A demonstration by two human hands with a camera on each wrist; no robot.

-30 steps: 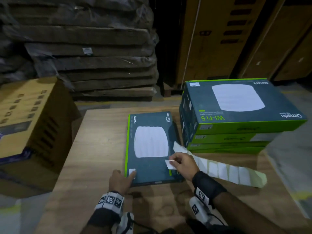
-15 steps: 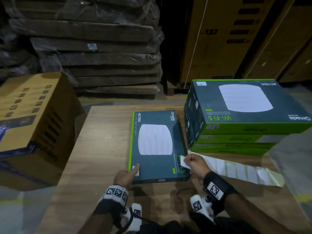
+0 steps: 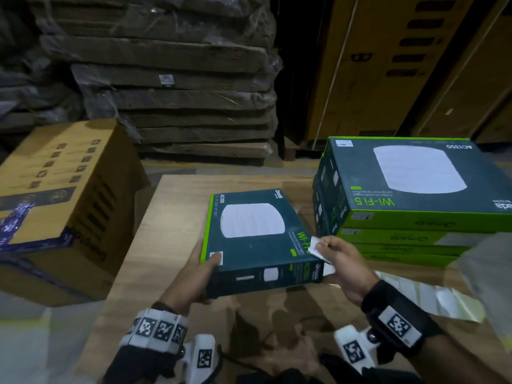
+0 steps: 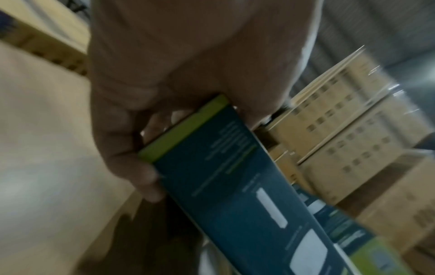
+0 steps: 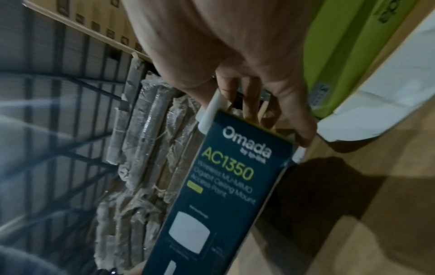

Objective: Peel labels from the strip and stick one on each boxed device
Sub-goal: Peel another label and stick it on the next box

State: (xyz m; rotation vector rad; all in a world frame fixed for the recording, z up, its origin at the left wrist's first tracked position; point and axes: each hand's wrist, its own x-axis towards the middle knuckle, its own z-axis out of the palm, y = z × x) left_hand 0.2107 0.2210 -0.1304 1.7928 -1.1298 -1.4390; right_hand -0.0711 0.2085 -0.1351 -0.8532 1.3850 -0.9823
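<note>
I am holding the dark device box (image 3: 257, 239) with both hands above the wooden table (image 3: 171, 217), its near end tilting up toward me and its far end dipping toward the tabletop. My left hand (image 3: 194, 278) is gripping the box's near-left corner, thumb lying on the top face and touching a small white label (image 3: 216, 257) stuck there, the fingers (image 4: 141, 178) curling under the green edge, as the left wrist view shows. My right hand (image 3: 343, 268) is clamping the box's near-right corner, thumb side on top and fingers (image 5: 296, 119) wrapping down the side. That same hand is also pinching the end of the label strip (image 3: 415, 297), whose white tip is poking up over the box's right edge; the rest of the strip is trailing away to the right of the box, lying along the table.

The box's long axis is running away from me, with the printed "AC1350" at its far-left corner and the narrow end panel (image 5: 226, 176) facing me. In the head view the white device picture is sitting on the upturned top face.

Just to the right of the box, a stack of boxed devices (image 3: 410, 206) is standing on the table, the top one bearing a small white label (image 3: 343, 143) at its far-left corner. Well to the left of the box, a brown carton (image 3: 61, 195) is sitting off the table's edge. Beyond the box, wrapped flat bundles (image 3: 177, 79) are piling up in the background.
</note>
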